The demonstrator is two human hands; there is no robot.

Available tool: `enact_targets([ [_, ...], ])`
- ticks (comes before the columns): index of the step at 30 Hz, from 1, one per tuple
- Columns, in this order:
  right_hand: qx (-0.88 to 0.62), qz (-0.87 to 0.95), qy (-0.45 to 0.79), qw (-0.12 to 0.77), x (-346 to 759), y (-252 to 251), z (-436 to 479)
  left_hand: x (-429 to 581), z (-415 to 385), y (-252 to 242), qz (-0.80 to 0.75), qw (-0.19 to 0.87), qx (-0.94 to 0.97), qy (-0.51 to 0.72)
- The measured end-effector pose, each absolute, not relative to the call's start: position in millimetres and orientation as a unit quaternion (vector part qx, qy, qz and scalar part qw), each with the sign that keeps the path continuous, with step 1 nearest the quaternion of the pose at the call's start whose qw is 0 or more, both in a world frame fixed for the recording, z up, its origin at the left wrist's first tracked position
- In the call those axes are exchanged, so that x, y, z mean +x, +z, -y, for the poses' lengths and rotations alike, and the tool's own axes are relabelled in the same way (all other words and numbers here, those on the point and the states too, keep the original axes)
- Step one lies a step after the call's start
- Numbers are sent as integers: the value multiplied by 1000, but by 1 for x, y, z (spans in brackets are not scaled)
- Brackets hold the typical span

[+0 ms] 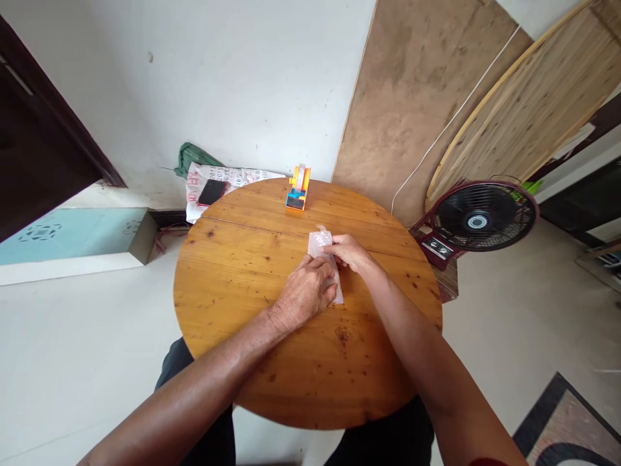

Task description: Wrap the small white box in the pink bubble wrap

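A narrow, whitish, translucent packet that looks like bubble wrap (319,241) lies near the middle of the round wooden table (233,278). Curled fingers of my left hand (308,288) press over its middle and left side, covering part of it. On the packet's upper right edge, my right hand (353,252) pinches with thumb and fingers; some of those fingertips are hidden. A small clear flap sticks up at the packet's far end. Whatever is inside the wrap cannot be made out.
An orange and blue tape dispenser (299,188) stands at the table's far edge. Behind the table's left rim, a dark phone (212,192) rests on a printed white sack (247,176). A fan (478,220) stands close to the right side. A wall rises behind.
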State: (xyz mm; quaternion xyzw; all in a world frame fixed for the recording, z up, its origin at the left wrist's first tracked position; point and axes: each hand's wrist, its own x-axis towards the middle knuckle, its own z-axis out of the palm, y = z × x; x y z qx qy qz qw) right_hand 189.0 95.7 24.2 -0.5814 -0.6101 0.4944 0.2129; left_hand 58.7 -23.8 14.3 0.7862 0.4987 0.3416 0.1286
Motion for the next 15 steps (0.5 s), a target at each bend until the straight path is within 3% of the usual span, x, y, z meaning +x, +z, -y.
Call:
enact_targets([
  [9, -504, 648, 453, 348, 194, -6, -99, 59, 29, 22, -550, 92, 783, 276],
  [15, -501, 599, 500, 374, 196, 1, -90, 59, 30, 21, -574, 166, 755, 270],
])
